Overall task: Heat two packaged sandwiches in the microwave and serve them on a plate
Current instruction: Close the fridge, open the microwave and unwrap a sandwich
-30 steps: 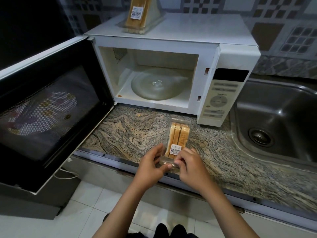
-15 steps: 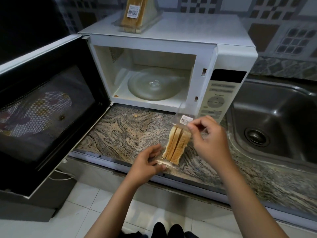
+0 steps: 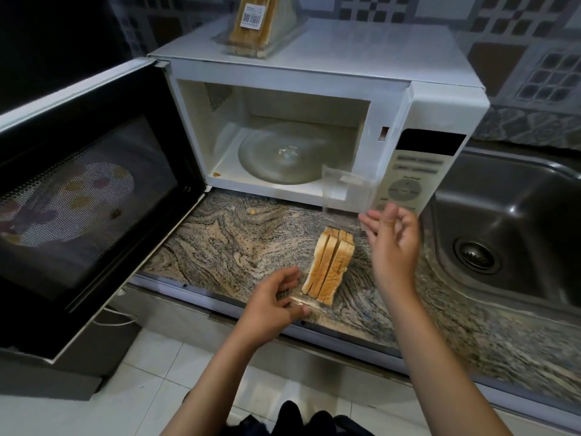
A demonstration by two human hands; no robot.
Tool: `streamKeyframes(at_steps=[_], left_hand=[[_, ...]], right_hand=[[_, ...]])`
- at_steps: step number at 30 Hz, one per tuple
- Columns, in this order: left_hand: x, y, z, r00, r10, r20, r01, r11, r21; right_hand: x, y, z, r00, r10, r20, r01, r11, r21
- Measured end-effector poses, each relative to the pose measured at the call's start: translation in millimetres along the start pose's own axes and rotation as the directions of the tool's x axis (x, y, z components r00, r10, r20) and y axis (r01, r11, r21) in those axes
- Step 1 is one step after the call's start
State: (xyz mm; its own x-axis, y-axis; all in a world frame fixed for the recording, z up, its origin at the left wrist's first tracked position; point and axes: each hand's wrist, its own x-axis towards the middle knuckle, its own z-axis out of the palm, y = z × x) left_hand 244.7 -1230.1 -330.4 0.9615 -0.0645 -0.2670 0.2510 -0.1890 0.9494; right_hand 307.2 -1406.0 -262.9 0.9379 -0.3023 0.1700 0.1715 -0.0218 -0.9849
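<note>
In the head view, one sandwich (image 3: 330, 265) stood on the bench (image 3: 226, 243), near the front edge, with its clear lid (image 3: 347, 191) lifted off it. The right hand (image 3: 393, 243) held that lid up by its lower corner, just in front of the microwave (image 3: 314, 99). The left hand (image 3: 273, 302) pinched the near edge of the clear tray (image 3: 301, 302) under the sandwich.

The second sandwich (image 3: 251, 23) sat on top of the microwave, far back, with its wrapper on. The microwave door (image 3: 88, 196) hung wide open to the left, and the glass plate (image 3: 283, 154) inside had nothing on it.

So the job had only begun. One pack was opened. Nothing was heated yet, and I saw no serving plate. The sink (image 3: 503, 221) was on the right.
</note>
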Motion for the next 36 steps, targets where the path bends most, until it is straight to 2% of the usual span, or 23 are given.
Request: streamKeyframes(at_steps=[3, 7, 9, 12, 16, 21, 27, 31, 36], left_hand=[[-0.6, 2.3, 1.2, 1.000, -0.004, -0.003, 0.004, 0.999, 0.033], [1.6, 13.2, 1.9, 0.997, 0.050, -0.056, -0.044, 0.992, 0.116], [4.1, 22.0, 1.6, 0.987, 0.118, -0.110, -0.095, 0.976, 0.196], [10.1, 36.0, 2.4, 0.976, 0.184, -0.118, -0.159, 0.967, 0.198], [18.7, 48.1, 8.2, 0.986, 0.167, 0.015, -0.166, 0.963, 0.211], [23.2, 46.4, 10.9, 0.975, 0.174, 0.139, -0.214, 0.907, 0.363], [18.2, 53.0, 13.5, 0.968, 0.186, 0.166, -0.226, 0.936, 0.269], [12.7, 54.7, 9.6, 0.973, 0.172, 0.156, -0.196, 0.968, 0.155], [-1.3, 55.3, 0.6, 0.971, 0.212, 0.115, -0.223, 0.970, 0.100]], right_hand=[[-17.1, 19.2, -2.3, 0.999, 0.025, -0.031, -0.027, 0.999, -0.047], [-39.8, 52.1, -4.6, 0.984, 0.139, -0.114, -0.155, 0.977, -0.146], [-47.0, 63.5, -5.8, 0.982, 0.164, -0.098, -0.179, 0.968, -0.177], [-51.7, 70.8, -5.8, 0.993, 0.114, -0.016, -0.115, 0.960, -0.254], [-47.7, 76.7, -6.9, 0.996, 0.084, 0.021, -0.073, 0.948, -0.311], [-49.0, 75.5, -5.6, 0.996, 0.021, 0.089, 0.020, 0.900, -0.435], [-49.5, 66.2, -9.2, 0.988, 0.027, 0.149, 0.045, 0.886, -0.462], [-46.5, 54.9, -14.0, 0.979, -0.024, 0.205, 0.113, 0.893, -0.436], [-50.7, 45.0, -15.3, 0.954, -0.104, 0.282, 0.223, 0.873, -0.433]])
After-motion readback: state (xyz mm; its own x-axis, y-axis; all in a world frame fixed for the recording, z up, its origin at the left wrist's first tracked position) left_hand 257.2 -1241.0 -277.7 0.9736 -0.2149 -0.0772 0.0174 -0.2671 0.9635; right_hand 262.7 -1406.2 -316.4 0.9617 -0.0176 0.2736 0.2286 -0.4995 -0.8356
